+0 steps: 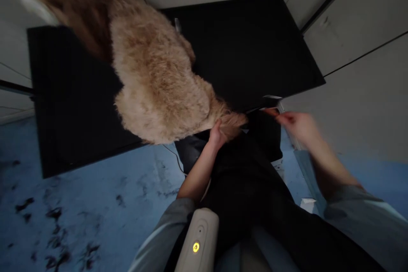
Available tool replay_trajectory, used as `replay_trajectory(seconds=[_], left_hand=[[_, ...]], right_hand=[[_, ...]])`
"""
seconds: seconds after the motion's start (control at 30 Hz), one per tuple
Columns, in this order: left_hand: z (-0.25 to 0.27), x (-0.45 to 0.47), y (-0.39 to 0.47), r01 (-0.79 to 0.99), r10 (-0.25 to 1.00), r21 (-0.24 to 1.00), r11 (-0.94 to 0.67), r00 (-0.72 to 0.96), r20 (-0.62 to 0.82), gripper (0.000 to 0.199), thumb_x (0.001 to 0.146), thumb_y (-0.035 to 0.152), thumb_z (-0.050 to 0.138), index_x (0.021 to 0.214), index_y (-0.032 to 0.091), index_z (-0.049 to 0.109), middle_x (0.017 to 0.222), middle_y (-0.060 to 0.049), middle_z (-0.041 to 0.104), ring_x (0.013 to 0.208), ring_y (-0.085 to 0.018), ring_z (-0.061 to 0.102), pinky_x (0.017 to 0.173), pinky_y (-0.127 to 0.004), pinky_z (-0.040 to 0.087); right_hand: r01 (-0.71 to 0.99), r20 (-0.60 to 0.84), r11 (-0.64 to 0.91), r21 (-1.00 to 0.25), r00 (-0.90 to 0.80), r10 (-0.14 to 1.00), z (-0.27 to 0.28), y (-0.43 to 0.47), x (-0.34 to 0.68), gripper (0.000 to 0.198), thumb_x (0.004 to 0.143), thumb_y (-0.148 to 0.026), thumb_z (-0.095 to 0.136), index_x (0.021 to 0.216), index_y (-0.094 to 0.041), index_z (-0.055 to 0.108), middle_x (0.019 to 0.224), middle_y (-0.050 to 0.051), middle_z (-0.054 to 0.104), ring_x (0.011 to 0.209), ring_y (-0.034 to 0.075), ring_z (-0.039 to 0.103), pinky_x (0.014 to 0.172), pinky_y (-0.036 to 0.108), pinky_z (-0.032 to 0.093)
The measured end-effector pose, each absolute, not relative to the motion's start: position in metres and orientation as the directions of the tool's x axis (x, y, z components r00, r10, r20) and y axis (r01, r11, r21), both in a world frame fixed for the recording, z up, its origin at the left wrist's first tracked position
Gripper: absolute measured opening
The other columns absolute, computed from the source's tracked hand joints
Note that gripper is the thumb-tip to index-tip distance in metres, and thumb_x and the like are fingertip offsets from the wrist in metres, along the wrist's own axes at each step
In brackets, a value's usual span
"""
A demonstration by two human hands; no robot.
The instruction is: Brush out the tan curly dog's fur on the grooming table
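Observation:
A curly tan dog point(156, 63) is on a black table point(251, 46), its body running from the upper left toward me. My left hand point(218, 136) is closed around the lower part of the dog's furry leg point(231, 121), near the table's front edge. To the right of the leg, apart from it, is my right hand point(295, 125), smeared by motion. Its fingers are pinched on a slim tool point(270, 111), orange-brown by the fingertips; its exact kind is too blurred to make out. The dog's far end is blurred and cut off by the frame.
Dark clumps of hair point(55, 212) lie scattered on the blue floor point(105, 187). A white device with a yellow light point(199, 238) is close to my body at the bottom. Pale panels point(360, 21) stand behind the table, and a cable point(177, 159) hangs below its edge.

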State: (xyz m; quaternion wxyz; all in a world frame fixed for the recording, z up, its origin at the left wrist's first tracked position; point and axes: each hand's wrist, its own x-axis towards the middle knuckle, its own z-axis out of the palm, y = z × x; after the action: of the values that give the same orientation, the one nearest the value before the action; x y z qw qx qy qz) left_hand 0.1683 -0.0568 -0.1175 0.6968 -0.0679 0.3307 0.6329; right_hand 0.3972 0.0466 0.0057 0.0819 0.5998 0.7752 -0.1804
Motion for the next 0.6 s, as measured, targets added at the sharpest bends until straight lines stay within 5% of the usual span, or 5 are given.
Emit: replay_trajectory(seconds=[0.1, 0.33, 0.4, 0.5, 0.6], left_hand=[[-0.114, 0.175, -0.051, -0.906, 0.776, 0.331, 0.265, -0.004, -0.631, 0.044, 0.096, 0.037, 0.037, 0.109, 0.012, 0.071, 0.109, -0.013, 0.076, 0.128, -0.028, 0.06, 0.116, -0.044, 0.041], [-0.12, 0.181, -0.053, -0.902, 0.874, 0.411, 0.131, -0.091, -0.478, 0.044, 0.097, 0.038, 0.04, 0.124, 0.015, 0.065, 0.126, -0.012, 0.07, 0.133, -0.028, 0.056, 0.117, -0.046, 0.041], [-0.121, 0.187, -0.049, -0.901, 0.869, 0.421, 0.106, -0.122, -0.48, 0.042, 0.096, 0.037, 0.043, 0.127, 0.017, 0.064, 0.131, -0.009, 0.068, 0.133, -0.026, 0.057, 0.116, -0.044, 0.042], [-0.12, 0.193, -0.044, -0.883, 0.806, 0.438, 0.171, -0.13, -0.577, 0.04, 0.096, 0.036, 0.046, 0.121, 0.014, 0.067, 0.129, -0.01, 0.069, 0.133, -0.024, 0.056, 0.116, -0.038, 0.042], [-0.12, 0.191, -0.047, -0.879, 0.782, 0.446, 0.168, -0.156, -0.603, 0.038, 0.097, 0.037, 0.048, 0.117, 0.013, 0.069, 0.126, -0.01, 0.07, 0.133, -0.023, 0.056, 0.116, -0.037, 0.042]], right_hand=[[0.802, -0.488, 0.36, -0.476, -0.582, 0.651, -0.015, 0.026, 0.357, 0.033, 0.09, -0.05, 0.058, 0.086, -0.024, 0.077, 0.079, 0.003, 0.074, 0.073, 0.019, 0.066, 0.063, 0.029, 0.042], [0.991, -0.462, 0.087, -0.098, -0.123, 0.878, -0.019, 0.067, 0.426, 0.035, 0.092, -0.05, 0.055, 0.086, -0.021, 0.074, 0.076, 0.009, 0.07, 0.068, 0.022, 0.062, 0.059, 0.032, 0.036], [0.982, -0.426, 0.111, -0.151, -0.166, 0.889, -0.009, 0.056, 0.422, 0.037, 0.094, -0.05, 0.051, 0.088, -0.021, 0.073, 0.077, 0.009, 0.07, 0.07, 0.023, 0.062, 0.06, 0.032, 0.037], [0.856, -0.446, 0.318, -0.407, -0.49, 0.749, -0.01, 0.032, 0.384, 0.037, 0.094, -0.05, 0.051, 0.085, -0.022, 0.074, 0.08, 0.006, 0.072, 0.075, 0.02, 0.064, 0.064, 0.03, 0.04], [0.823, -0.453, 0.398, -0.405, -0.558, 0.695, -0.024, 0.038, 0.373, 0.033, 0.092, -0.047, 0.054, 0.085, -0.023, 0.075, 0.083, 0.004, 0.073, 0.077, 0.02, 0.064, 0.065, 0.029, 0.039]])
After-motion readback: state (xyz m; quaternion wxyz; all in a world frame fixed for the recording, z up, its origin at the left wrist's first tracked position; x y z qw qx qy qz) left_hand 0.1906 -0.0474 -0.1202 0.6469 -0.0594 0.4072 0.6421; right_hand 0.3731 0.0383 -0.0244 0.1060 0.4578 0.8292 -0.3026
